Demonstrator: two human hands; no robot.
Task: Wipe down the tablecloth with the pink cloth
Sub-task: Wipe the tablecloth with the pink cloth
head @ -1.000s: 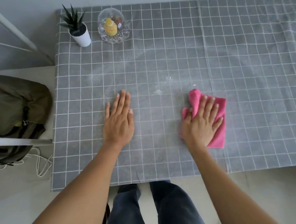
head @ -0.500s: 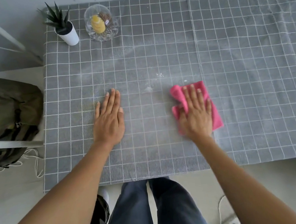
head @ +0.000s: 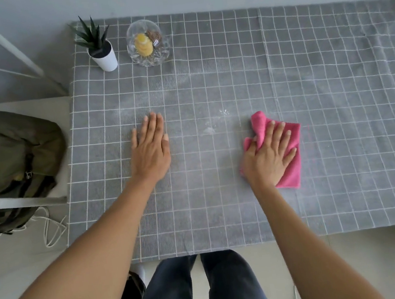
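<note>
A grey tablecloth (head: 321,88) with a white grid covers the table. The folded pink cloth (head: 292,172) lies on it right of centre. My right hand (head: 268,155) presses flat on the pink cloth with straight, spread fingers that point up and to the right. My left hand (head: 151,148) rests flat on the tablecloth to the left, fingers straight and together. A few small white specks (head: 210,130) sit on the tablecloth between the two hands, just left of the cloth's upper corner.
A small potted plant (head: 100,49) in a white pot and a glass dome (head: 147,44) over small yellow and brown items stand at the far left corner. A dark green backpack (head: 8,154) lies left of the table. My legs are below the front edge.
My right hand has swung the pink cloth a little to the right, fingers now angled right again. My left hand has stayed flat in the same place. The camera view shifted.
</note>
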